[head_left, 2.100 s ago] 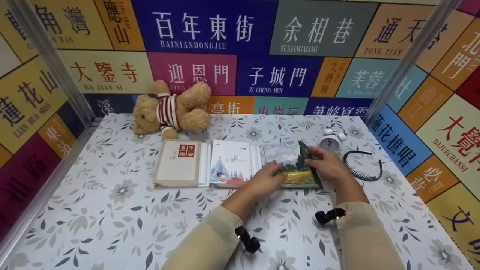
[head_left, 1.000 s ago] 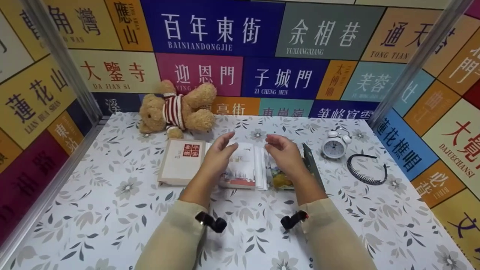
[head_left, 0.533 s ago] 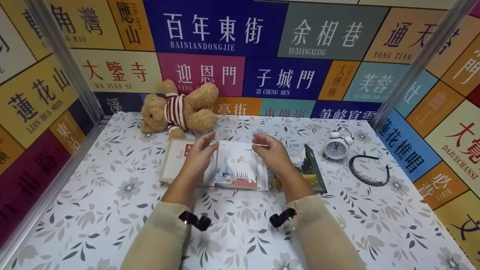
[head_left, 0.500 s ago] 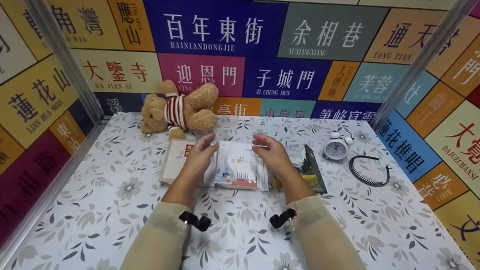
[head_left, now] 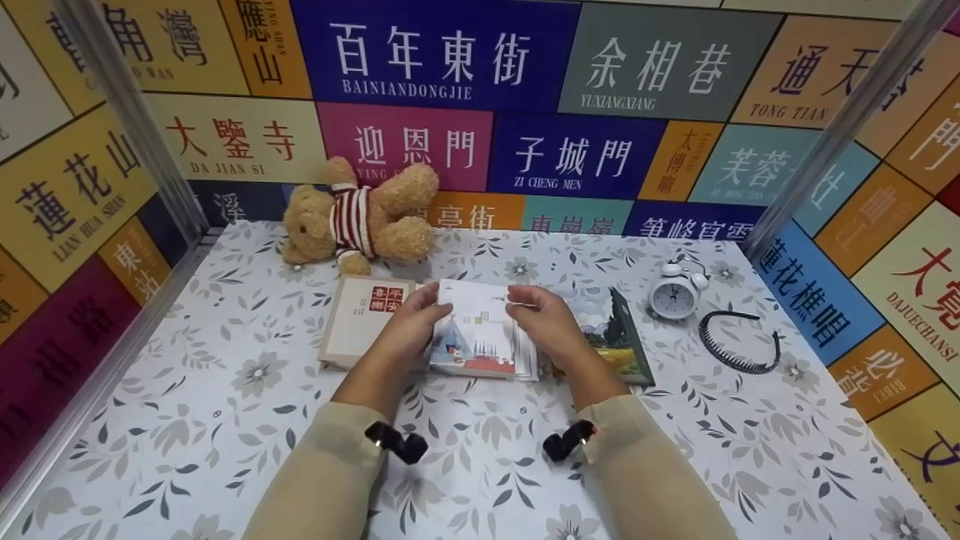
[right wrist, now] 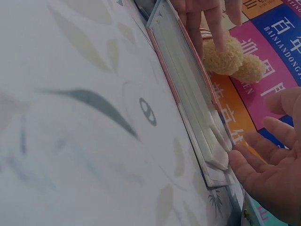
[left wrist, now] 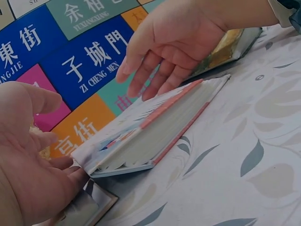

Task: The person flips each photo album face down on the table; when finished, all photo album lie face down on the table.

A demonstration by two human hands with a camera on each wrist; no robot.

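Three books lie in a row on the flowered tablecloth (head_left: 225, 420). The middle white book (head_left: 480, 330) with a tent picture lies closed between my hands. My left hand (head_left: 412, 326) is at its left edge, fingers relaxed, and the fingertips (left wrist: 75, 175) meet the book's (left wrist: 155, 132) near corner. My right hand (head_left: 544, 319) is at the right edge with loosely bent fingers, and its fingertips (right wrist: 242, 162) sit close by the book's (right wrist: 193, 103) corner. A beige book (head_left: 364, 319) with a red stamp lies left, a painting-cover book (head_left: 611, 330) right.
A teddy bear (head_left: 352, 217) in a striped shirt lies at the back left. A white alarm clock (head_left: 673, 295) and a black toothed headband (head_left: 739, 341) sit to the right. Sign-covered walls and metal posts enclose the table on three sides.
Both hands left the painting-cover book, moved left and lowered to the two sides of the middle book. The painting book's raised cover now lies flat.
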